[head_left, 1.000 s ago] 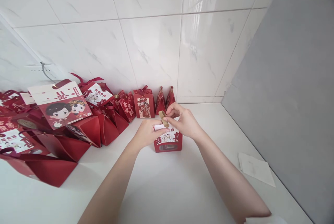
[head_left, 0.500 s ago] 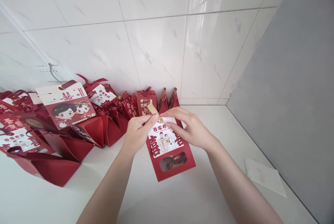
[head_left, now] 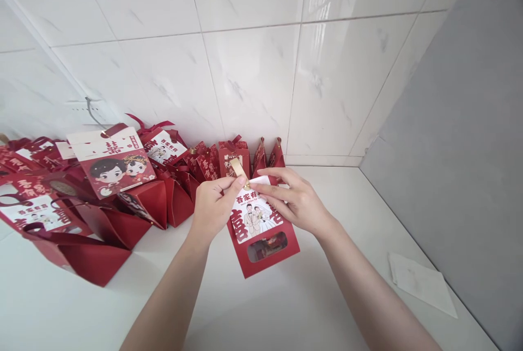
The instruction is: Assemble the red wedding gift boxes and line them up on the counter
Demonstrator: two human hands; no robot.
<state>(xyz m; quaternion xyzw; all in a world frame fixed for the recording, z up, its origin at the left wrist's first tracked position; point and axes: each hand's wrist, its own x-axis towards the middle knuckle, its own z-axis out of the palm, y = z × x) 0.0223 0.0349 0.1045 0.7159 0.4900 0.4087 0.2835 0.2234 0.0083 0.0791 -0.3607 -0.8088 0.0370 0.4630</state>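
Note:
In the middle of the head view is a red gift box (head_left: 269, 268) with a clear window in its lower front. A white card (head_left: 256, 221) with a wedding couple and red characters lies against its upper front. A gold ribbon (head_left: 238, 170) is at the box's top. My left hand (head_left: 214, 204) pinches the ribbon between thumb and index finger, its end sticking up past them. My right hand (head_left: 300, 198) reaches in from the other side, its fingertips closed at the ribbon's lower part and over the card's top edge. The box hangs slightly tilted below both hands.
Several red gift boxes (head_left: 141, 201) crowd the left of the white table (head_left: 327, 291). More small ones (head_left: 233, 155) stand along the tiled wall (head_left: 253, 84). A white folded paper (head_left: 420, 283) lies at the right, beside a grey panel (head_left: 457, 138).
My right hand's fingers have shifted towards the ribbon, its index finger lifting. The box has risen slightly, and more of the gold ribbon shows above my left thumb. The view has turned slightly left.

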